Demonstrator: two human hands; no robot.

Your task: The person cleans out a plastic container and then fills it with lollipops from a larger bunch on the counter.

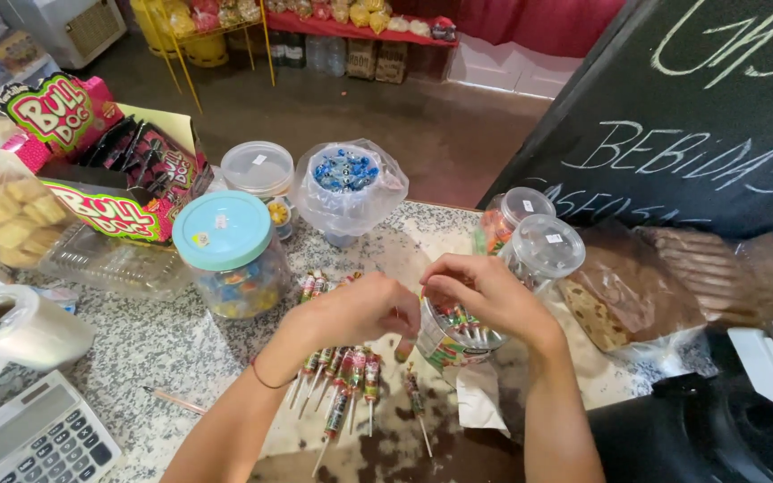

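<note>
Speckled tabletop (pixel 154 344) under everything, then tilted lollipop can (pixel 445 344) beneath right hand (pixel 485 295), fingers curled over its rim among the sticks, left hand (pixel 355 313) pinching something too small to tell, loose lollipops (pixel 346 376) below.

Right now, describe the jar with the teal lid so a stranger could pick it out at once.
Start at the speckled stone counter and find the pink candy display box at its left. Just right of it stands a clear round jar of mixed sweets. Only it has an opaque teal lid; nearby jars have clear lids.
</note>
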